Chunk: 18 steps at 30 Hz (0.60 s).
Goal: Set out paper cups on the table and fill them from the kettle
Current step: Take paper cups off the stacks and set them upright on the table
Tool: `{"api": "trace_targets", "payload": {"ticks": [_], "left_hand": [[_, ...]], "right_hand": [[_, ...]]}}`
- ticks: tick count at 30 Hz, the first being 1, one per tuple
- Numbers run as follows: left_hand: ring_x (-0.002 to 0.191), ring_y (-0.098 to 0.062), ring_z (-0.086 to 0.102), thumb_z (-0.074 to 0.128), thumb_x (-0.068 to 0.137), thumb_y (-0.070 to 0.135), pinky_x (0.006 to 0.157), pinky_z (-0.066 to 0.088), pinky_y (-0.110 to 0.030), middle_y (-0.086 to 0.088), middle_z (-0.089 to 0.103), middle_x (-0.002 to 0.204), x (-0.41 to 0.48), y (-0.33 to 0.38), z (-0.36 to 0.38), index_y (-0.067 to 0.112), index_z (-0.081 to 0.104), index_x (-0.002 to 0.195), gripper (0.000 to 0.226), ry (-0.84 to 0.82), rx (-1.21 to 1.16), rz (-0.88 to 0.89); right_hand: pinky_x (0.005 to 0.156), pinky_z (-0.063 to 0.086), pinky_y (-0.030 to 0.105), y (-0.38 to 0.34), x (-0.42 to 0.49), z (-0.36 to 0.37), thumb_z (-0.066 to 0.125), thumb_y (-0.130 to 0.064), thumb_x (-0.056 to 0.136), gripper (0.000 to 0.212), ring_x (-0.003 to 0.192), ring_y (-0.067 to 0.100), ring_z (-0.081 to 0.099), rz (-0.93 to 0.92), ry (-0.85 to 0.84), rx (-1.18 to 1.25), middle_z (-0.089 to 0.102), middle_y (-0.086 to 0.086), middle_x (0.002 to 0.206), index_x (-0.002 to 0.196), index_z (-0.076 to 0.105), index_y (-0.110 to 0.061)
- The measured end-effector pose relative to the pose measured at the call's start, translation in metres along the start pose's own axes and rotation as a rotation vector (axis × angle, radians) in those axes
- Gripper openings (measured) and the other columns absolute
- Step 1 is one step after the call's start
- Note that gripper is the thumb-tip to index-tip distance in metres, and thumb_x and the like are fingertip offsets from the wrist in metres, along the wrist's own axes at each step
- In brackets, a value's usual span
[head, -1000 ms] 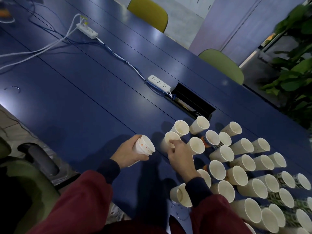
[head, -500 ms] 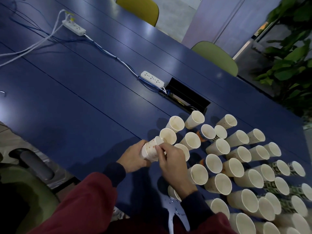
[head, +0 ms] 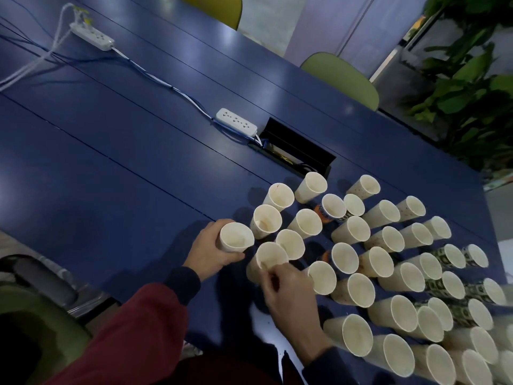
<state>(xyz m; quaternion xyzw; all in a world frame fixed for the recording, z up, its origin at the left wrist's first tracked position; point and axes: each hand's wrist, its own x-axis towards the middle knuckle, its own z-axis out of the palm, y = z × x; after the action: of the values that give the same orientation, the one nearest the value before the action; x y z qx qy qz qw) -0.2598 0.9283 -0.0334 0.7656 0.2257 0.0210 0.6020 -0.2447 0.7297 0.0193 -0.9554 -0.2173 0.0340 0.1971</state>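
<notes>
An empty tapered paper cup (head: pixel 236 237) is clasped by the left hand (head: pixel 212 252), a second cup (head: pixel 269 258) at 4 o'clock pinched by the right hand (head: pixel 290 291)

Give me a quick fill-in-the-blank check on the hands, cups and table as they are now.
1. The left hand grips a cup at the group's ____ edge.
2. The right hand pinches a second cup at its ____.
3. The table is ____ in colour.
4. The near power strip and the far power strip are both ____.

Missing words: left; rim; blue; white.
</notes>
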Motion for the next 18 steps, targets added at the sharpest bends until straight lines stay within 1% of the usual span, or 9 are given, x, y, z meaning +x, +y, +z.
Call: {"api": "trace_targets", "payload": {"ticks": [2,4,6,8,10,12,14,16,18], "left_hand": [[0.103,-0.011,0.06,0.084,0.051,0.031,0.094,0.051,-0.04,0.013,0.064,0.109,-0.001,0.0,0.004,0.037,0.06,0.111,0.065,-0.017,-0.028,-0.006],[0.099,-0.009,0.061,0.084,0.052,0.026,0.089,0.052,-0.037,0.014,0.065,0.106,-0.003,0.0,0.007,0.035,0.058,0.11,0.064,-0.033,-0.016,-0.008],[0.097,-0.009,0.061,0.085,0.055,0.021,0.084,0.05,-0.03,0.015,0.064,0.105,-0.003,-0.001,0.008,0.034,0.055,0.11,0.064,-0.039,0.011,-0.01],[0.098,-0.008,0.059,0.086,0.059,0.014,0.078,0.045,-0.021,0.014,0.062,0.106,-0.004,-0.001,0.008,0.033,0.052,0.111,0.065,-0.041,0.029,-0.012],[0.1,-0.01,0.058,0.086,0.059,0.013,0.077,0.043,-0.019,0.013,0.06,0.11,-0.005,-0.002,0.006,0.033,0.051,0.113,0.067,-0.051,0.051,-0.009],[0.105,-0.013,0.056,0.084,0.059,0.015,0.084,0.045,-0.024,0.011,0.056,0.117,-0.005,-0.003,0.005,0.033,0.049,0.118,0.071,-0.073,0.089,-0.005],[0.112,-0.015,0.053,0.081,0.059,0.017,0.094,0.046,-0.033,0.012,0.051,0.124,-0.007,-0.005,0.005,0.033,0.046,0.125,0.076,-0.093,0.135,0.002],[0.116,-0.015,0.051,0.076,0.061,0.019,0.101,0.045,-0.043,0.015,0.048,0.127,-0.009,-0.006,0.005,0.035,0.044,0.128,0.077,-0.093,0.157,0.024],[0.117,-0.015,0.05,0.076,0.064,0.017,0.102,0.044,-0.048,0.018,0.047,0.127,-0.011,-0.005,0.006,0.039,0.043,0.127,0.074,-0.072,0.161,0.051]], "right_hand": [[0.065,0.041,0.039,0.0,-0.003,0.006,0.053,-0.044,0.095,0.038,0.076,0.028,0.063,0.002,-0.095,-0.048,0.066,0.007,0.082,0.079,0.068,-0.013],[0.068,0.038,0.039,-0.002,-0.005,0.007,0.051,-0.045,0.097,0.039,0.083,0.03,0.064,0.0,-0.146,-0.09,0.067,0.009,0.089,0.085,0.069,-0.012],[0.071,0.038,0.038,-0.003,-0.006,0.007,0.048,-0.045,0.1,0.041,0.088,0.03,0.064,0.023,-0.203,-0.115,0.068,0.01,0.095,0.089,0.07,-0.012],[0.07,0.034,0.033,-0.002,-0.006,0.005,0.049,-0.047,0.099,0.041,0.091,0.028,0.063,0.047,-0.232,-0.119,0.068,0.009,0.098,0.091,0.069,-0.012],[0.071,0.03,0.03,-0.003,-0.006,0.003,0.052,-0.049,0.098,0.038,0.094,0.027,0.063,0.05,-0.242,-0.125,0.067,0.007,0.101,0.095,0.067,-0.014],[0.072,0.031,0.031,-0.004,-0.006,0.0,0.057,-0.048,0.095,0.033,0.096,0.027,0.062,0.044,-0.24,-0.118,0.067,0.006,0.103,0.097,0.065,-0.015],[0.072,0.033,0.033,-0.005,-0.006,-0.002,0.062,-0.047,0.092,0.03,0.094,0.028,0.062,0.027,-0.21,-0.094,0.068,0.005,0.101,0.095,0.064,-0.017],[0.069,0.036,0.034,-0.005,-0.006,-0.002,0.061,-0.049,0.09,0.031,0.089,0.029,0.062,0.014,-0.174,-0.072,0.068,0.003,0.096,0.092,0.065,-0.018],[0.066,0.043,0.037,-0.002,-0.008,0.0,0.057,-0.052,0.088,0.034,0.082,0.028,0.064,0.01,-0.132,-0.024,0.069,0.002,0.09,0.089,0.066,-0.019]]}}
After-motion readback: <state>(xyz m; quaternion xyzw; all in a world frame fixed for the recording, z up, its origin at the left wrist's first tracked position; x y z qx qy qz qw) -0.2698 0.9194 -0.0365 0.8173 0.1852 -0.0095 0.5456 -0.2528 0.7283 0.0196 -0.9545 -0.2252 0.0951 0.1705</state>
